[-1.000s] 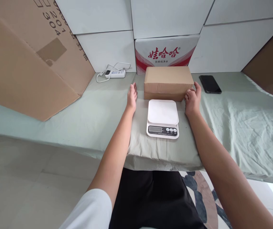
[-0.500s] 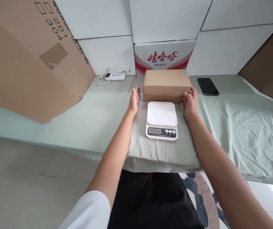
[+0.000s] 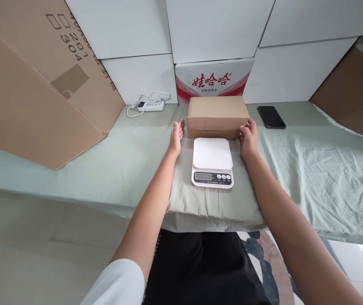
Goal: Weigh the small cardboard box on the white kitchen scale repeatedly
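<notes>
On the cloth: cardboard box (image 3: 217, 117) behind the scale (image 3: 212, 161).
Change: both hands closer in.
Left hand (image 3: 176, 137): flat, fingers open, just beside the box.
Right hand (image 3: 248, 138): curled against its corner.
Scale: smooth white square.

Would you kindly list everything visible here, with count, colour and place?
small cardboard box: 1, brown, behind the scale
kitchen scale: 1, white, front centre
phone: 1, black, right of the box
power strip: 1, white, back left
printed carton: 1, white and red, against the wall
large cardboard sheet: 1, brown, leaning left
table cloth: 1, pale green
left hand: open, beside the box
right hand: touching the box's right end
</notes>
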`<act>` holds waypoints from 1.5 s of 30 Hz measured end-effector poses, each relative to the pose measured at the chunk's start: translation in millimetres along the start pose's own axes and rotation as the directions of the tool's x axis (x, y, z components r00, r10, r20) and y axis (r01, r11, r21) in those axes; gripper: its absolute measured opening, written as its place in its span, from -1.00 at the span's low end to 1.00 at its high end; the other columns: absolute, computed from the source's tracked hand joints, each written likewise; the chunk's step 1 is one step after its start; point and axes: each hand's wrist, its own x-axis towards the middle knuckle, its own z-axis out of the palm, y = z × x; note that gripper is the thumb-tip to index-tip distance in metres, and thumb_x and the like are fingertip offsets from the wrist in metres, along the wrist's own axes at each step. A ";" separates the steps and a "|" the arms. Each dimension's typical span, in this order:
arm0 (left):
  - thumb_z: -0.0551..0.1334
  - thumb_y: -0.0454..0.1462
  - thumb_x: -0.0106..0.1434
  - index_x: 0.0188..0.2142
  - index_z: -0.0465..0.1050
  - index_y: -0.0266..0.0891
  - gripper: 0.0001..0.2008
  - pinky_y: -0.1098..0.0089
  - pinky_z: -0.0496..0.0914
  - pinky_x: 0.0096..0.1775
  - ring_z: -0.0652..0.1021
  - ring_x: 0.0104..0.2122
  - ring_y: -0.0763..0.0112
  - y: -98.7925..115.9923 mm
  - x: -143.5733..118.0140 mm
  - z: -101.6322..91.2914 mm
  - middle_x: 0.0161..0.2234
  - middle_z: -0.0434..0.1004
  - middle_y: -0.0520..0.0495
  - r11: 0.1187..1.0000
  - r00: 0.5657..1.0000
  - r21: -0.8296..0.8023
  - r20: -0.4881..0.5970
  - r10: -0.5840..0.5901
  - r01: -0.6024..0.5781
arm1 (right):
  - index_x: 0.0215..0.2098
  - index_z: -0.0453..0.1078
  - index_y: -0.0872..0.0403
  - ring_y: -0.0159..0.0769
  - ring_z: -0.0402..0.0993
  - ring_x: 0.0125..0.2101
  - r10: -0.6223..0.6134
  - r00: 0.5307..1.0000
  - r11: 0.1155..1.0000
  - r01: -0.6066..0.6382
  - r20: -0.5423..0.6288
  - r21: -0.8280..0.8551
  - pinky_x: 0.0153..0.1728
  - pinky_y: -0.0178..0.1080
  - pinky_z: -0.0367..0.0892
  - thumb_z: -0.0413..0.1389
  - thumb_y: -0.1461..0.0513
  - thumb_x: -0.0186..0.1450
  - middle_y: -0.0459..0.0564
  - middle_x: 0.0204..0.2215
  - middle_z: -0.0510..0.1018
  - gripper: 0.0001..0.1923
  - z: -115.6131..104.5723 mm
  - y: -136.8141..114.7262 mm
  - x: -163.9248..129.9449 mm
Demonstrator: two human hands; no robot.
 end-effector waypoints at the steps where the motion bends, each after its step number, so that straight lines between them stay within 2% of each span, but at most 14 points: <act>1: -0.26 0.42 0.49 0.60 0.30 -0.07 0.02 0.18 0.16 0.63 0.20 0.69 0.19 0.3 -0.4 0.3 0.68 0.23 -0.15 1.000 1.000 -0.002 -0.001 -0.002 0.002 | 0.26 0.35 -0.18 0.06 0.59 0.25 -0.001 1.000 1.000 0.001 -0.002 0.001 0.30 0.21 0.53 0.28 -0.11 0.13 0.03 0.23 0.64 -0.25 0.3 -0.8 -0.6; 9: -0.24 0.48 0.44 0.60 0.31 -0.08 0.08 0.18 0.17 0.63 0.20 0.69 0.13 0.3 0.3 0.4 0.68 0.22 -0.17 1.000 1.000 0.024 0.019 -0.003 0.003 | 0.26 0.38 -0.21 0.10 0.53 0.35 -0.004 1.000 1.000 0.004 0.003 -0.002 0.45 0.27 0.42 0.32 -0.14 0.10 0.00 0.28 0.66 -0.22 -0.2 -1.4 -0.7; 13: -0.21 0.48 0.45 0.59 0.33 -0.08 0.06 0.14 0.14 0.65 0.21 0.69 0.10 0.1 -1.1 2.9 0.68 0.24 -0.16 1.000 0.999 0.028 0.046 0.001 -0.003 | 0.37 0.30 -0.21 0.10 0.52 0.38 0.005 0.999 0.999 -0.004 0.038 -0.037 0.51 0.32 0.36 0.27 -0.12 0.13 0.02 0.32 0.62 -0.15 -0.1 -2.2 1.6; 15: -0.15 0.49 0.44 0.56 0.38 -0.08 0.05 0.09 0.13 0.66 0.21 0.69 0.05 -0.4 -3.7 3.7 0.66 0.30 -0.15 0.999 0.998 0.040 0.062 0.016 -0.018 | 0.47 0.18 -0.25 0.10 0.45 0.45 -0.017 0.997 0.999 0.020 0.073 -0.047 0.59 0.33 0.25 0.29 -0.13 0.11 0.01 0.42 0.55 -0.01 0.7 -2.6 2.6; 18: -0.02 0.52 0.40 0.49 0.48 -0.07 0.03 0.04 0.12 0.66 0.21 0.69 -0.05 -2.1 -8.4 3.3 0.62 0.38 -0.14 0.995 0.993 0.066 0.094 0.073 -0.080 | 0.56 0.04 -0.25 0.10 0.20 0.63 -0.097 0.985 0.993 0.106 0.143 -0.058 0.71 0.29 0.02 0.37 -0.21 0.04 0.01 0.62 0.30 0.20 2.7 -2.8 2.4; 21: 0.04 0.50 0.40 0.49 0.48 -0.05 -0.01 0.06 0.12 0.66 0.22 0.70 -0.04 -2.0 -12.1 3.2 0.62 0.38 -0.12 0.984 0.984 0.089 0.102 0.145 -0.154 | 0.61 -0.05 -0.26 0.13 0.05 0.70 -0.175 0.964 0.979 0.192 0.200 -0.068 0.74 0.29 -0.08 0.38 -0.35 0.01 0.03 0.71 0.13 0.34 5.3 -4.9 -0.3; 24: 0.04 0.49 0.41 0.53 0.42 -0.02 -0.01 0.07 0.14 0.65 0.25 0.69 0.01 5.8 -16.7 6.5 0.62 0.38 -0.10 0.959 0.963 0.126 0.123 0.240 -0.255 | 0.67 -0.15 -0.30 0.15 0.03 0.71 -0.290 0.937 0.945 0.313 0.196 -0.099 0.73 0.35 -0.07 0.30 -0.45 0.07 0.02 0.71 0.10 0.38 7.7 -16.3 -6.2; 27: 0.05 0.51 0.41 0.56 0.40 -0.04 0.02 0.11 0.20 0.63 0.28 0.67 -0.03 23.0 -29.7 9.2 0.60 0.43 -0.15 0.922 0.926 0.131 0.153 0.345 -0.365 | 0.70 -0.18 -0.37 0.17 0.02 0.72 -0.380 0.910 0.905 0.403 0.163 -0.136 0.71 0.41 -0.03 0.23 -0.49 0.15 -0.03 0.71 0.10 0.32 5.2 -41.0 -19.2; 31: 0.05 0.44 0.48 0.55 0.42 -0.05 -0.06 0.14 0.29 0.58 0.38 0.62 -0.07 44.2 -71.0 -1.8 0.54 0.52 -0.19 0.897 0.903 0.120 0.122 0.412 -0.425 | 0.70 -0.13 -0.41 0.17 0.00 0.72 -0.445 0.863 0.861 0.486 0.238 -0.153 0.69 0.38 0.07 0.28 -0.38 0.29 -0.05 0.73 0.06 0.19 -15.7 -67.4 -56.3; 35: -0.01 0.45 0.48 0.53 0.43 -0.20 0.00 -0.02 0.39 0.53 0.47 0.56 -0.21 42.9 -122.1 -20.6 0.50 0.55 -0.33 0.879 0.893 0.159 0.118 0.435 -0.450 | 0.72 -0.17 -0.38 0.26 0.09 0.67 -0.505 0.810 0.810 0.564 0.297 -0.160 0.57 0.43 0.27 0.38 -0.37 0.22 0.07 0.70 0.09 0.31 -43.9 -51.3 -99.2; 37: 0.00 0.45 0.48 0.51 0.44 -0.25 0.02 -0.07 0.42 0.51 0.50 0.54 -0.25 35.0 -139.2 -25.6 0.49 0.56 -0.40 0.878 0.891 0.157 0.127 0.436 -0.452 | 0.71 -0.15 -0.35 0.27 0.14 0.63 -0.522 0.807 0.804 0.574 0.277 -0.156 0.52 0.42 0.33 0.38 -0.36 0.22 0.11 0.67 0.12 0.30 -50.9 -36.1 -113.4; 40: 0.03 0.44 0.48 0.49 0.46 -0.26 0.00 -0.06 0.46 0.48 0.52 0.52 -0.26 21.9 -150.5 -27.4 0.46 0.58 -0.44 0.888 0.901 0.154 0.109 0.421 -0.433 | 0.68 -0.08 -0.33 0.30 0.22 0.57 -0.496 0.835 0.816 0.542 0.237 -0.200 0.44 0.40 0.40 0.34 -0.34 0.26 0.12 0.63 0.15 0.20 -51.0 -22.1 -122.9; 45: 0.10 0.44 0.45 0.50 0.45 -0.28 0.01 -0.07 0.44 0.51 0.50 0.54 -0.27 13.0 -151.9 -26.0 0.50 0.53 -0.45 0.907 0.913 0.118 0.112 0.393 -0.405 | 0.66 -0.07 -0.37 0.28 0.34 0.46 -0.451 0.864 0.833 0.498 0.224 -0.241 0.32 0.38 0.47 0.28 -0.31 0.31 0.13 0.56 0.22 0.11 -46.5 -23.4 -121.5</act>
